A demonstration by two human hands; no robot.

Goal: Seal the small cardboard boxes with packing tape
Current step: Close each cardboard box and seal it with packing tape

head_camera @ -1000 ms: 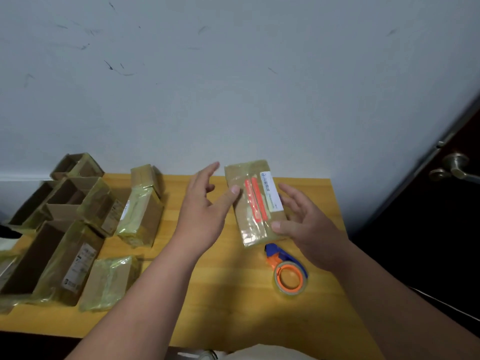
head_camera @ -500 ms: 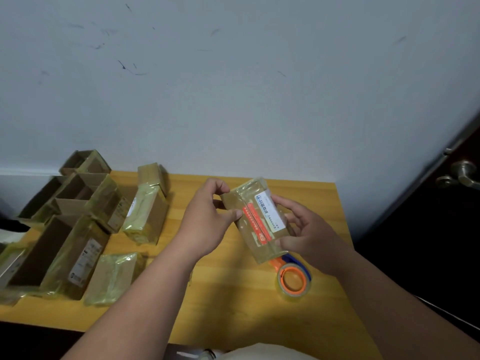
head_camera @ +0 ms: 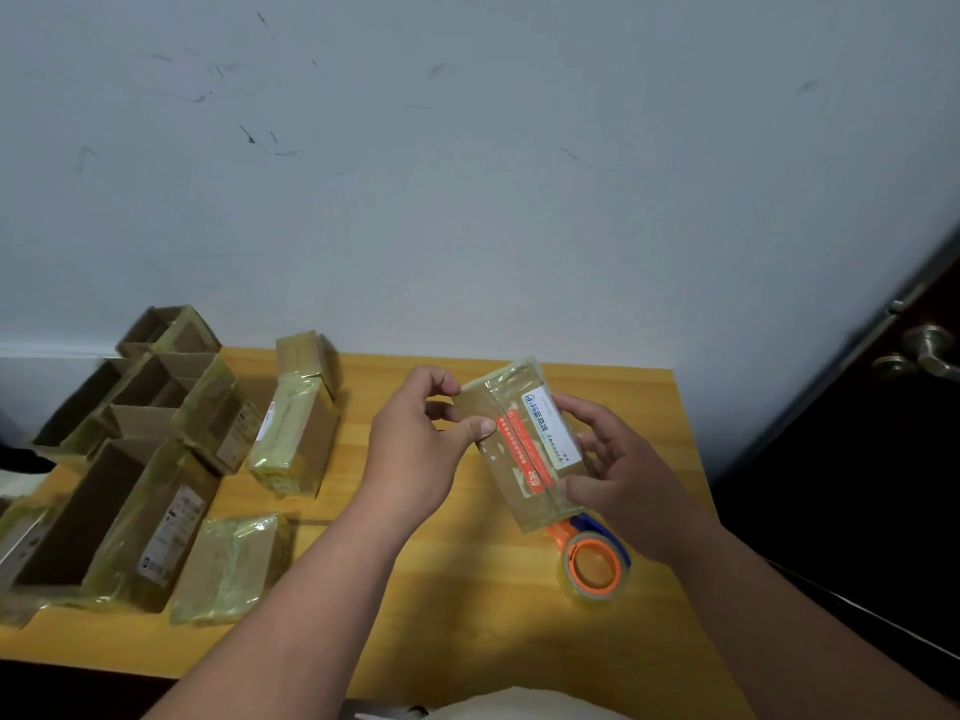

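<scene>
The small oblong cardboard box wrapped in glossy clear tape (head_camera: 524, 444) is held up above the yellow wooden table (head_camera: 467, 589), its long axis slanting from the far left end down to the near right, the face with an orange strip and white label turned upward. The left hand (head_camera: 415, 454) pinches its far end between thumb and curled fingers, while the right hand (head_camera: 618, 459) grips its right side and near end. Just below sits a clear tape roll in an orange-and-blue dispenser (head_camera: 592, 563); taped and open brown cartons (head_camera: 156, 459) crowd the table's left.
</scene>
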